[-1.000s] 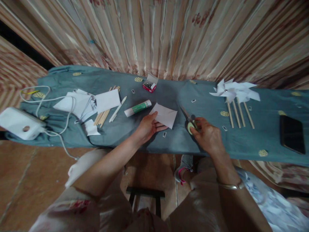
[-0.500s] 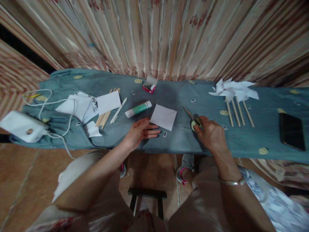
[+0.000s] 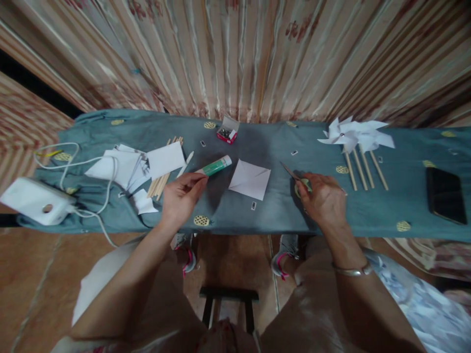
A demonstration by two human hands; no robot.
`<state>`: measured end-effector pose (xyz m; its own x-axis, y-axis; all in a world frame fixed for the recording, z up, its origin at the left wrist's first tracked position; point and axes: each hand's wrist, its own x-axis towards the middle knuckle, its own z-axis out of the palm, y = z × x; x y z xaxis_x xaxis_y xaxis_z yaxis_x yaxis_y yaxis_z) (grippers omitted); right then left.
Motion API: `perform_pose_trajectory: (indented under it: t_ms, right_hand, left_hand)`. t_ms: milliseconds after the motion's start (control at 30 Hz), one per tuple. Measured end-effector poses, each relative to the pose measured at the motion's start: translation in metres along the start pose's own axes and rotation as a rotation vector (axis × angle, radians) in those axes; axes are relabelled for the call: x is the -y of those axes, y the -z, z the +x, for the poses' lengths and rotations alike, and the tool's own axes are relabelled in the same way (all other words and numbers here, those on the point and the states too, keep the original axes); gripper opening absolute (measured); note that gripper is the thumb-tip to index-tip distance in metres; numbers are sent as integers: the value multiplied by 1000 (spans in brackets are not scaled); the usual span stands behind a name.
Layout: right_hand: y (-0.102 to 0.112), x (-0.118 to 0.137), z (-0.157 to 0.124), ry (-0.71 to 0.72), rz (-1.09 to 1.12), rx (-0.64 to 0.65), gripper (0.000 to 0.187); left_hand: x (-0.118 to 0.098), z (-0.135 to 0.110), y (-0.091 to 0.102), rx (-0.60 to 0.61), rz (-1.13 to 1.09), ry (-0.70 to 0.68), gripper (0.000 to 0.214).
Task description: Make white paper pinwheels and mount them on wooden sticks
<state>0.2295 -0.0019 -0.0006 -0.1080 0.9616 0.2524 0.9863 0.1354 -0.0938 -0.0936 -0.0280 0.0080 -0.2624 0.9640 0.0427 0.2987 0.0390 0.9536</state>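
My left hand [image 3: 182, 196] has its fingers closed at the white end of a green-and-white glue stick [image 3: 218, 165], partly covering that end. My right hand [image 3: 324, 198] grips a pair of scissors [image 3: 290, 170] with pale green handles, their blades pointing away to the left. Between my hands a square white paper [image 3: 250, 180] with diagonal lines lies flat, touched by neither. Beyond it stands an open red box [image 3: 227, 133] of small metal pins.
Left are white papers [image 3: 165, 159], wooden sticks [image 3: 160, 185], a white pen [image 3: 185, 164] and a white device [image 3: 35, 200] with a cable. Right are paper pinwheels [image 3: 355, 133] on sticks and a dark phone [image 3: 446, 195]. A curtain [image 3: 250, 59] hangs behind the cloth-covered table [image 3: 265, 215].
My left hand has moved left from beside the square paper to the glue stick, and its outstretched fingers have closed. My right hand stays on the scissors, nearly still.
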Motion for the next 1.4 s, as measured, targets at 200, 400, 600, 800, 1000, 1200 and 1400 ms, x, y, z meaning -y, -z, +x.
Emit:
perform_pose_trajectory:
  t_ms: [200, 400, 600, 800, 1000, 1200, 1400]
  right_hand:
    - [-12, 14, 6, 49, 120, -16, 36]
    - [-20, 31, 11, 82, 243, -38, 33]
    - [-25, 51, 16, 157, 398, -68, 30]
    - [-24, 76, 19, 11, 723, -39, 25]
    - [-21, 105, 22, -209, 1508, 356, 30]
    - [-23, 115, 27, -351, 1866, 472, 31]
    - [-26, 105, 36, -536, 1928, 260, 23]
  left_hand:
    - [14, 22, 9, 40, 447, -234, 46]
    - [33, 36, 5, 146, 536, -217, 42]
    - [31, 37, 3, 120, 520, -174, 32]
    - [14, 32, -9, 58, -14, 97, 27]
    - [-10, 17, -39, 293, -584, 302, 29]
    - [-12, 12, -51, 382, -742, 412, 42]
    - [-9, 16, -50, 365, -686, 399, 40]
